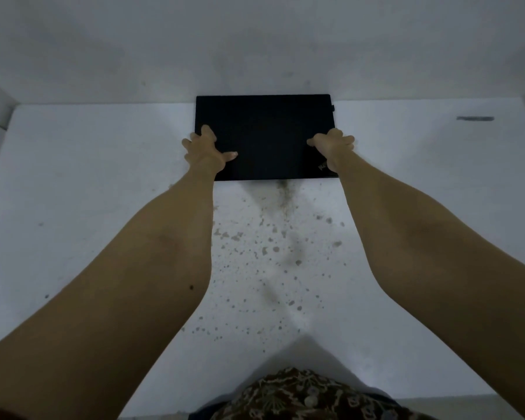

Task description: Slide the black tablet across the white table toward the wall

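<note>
The black tablet (269,128) lies flat on the white table (88,165), its far edge right at the wall (255,50). My left hand (205,150) grips the tablet's left edge, thumb lying on its top face and fingers curled over the side. My right hand (332,147) holds the right edge the same way, near the small logo at the front right corner. Both arms are stretched out straight over the table.
Brown speckled stains (273,253) spread over the table's middle, between my arms. A dark grey mark (475,118) sits at the far right of the table. A side wall closes the left end. My patterned clothing (303,395) is at the front edge.
</note>
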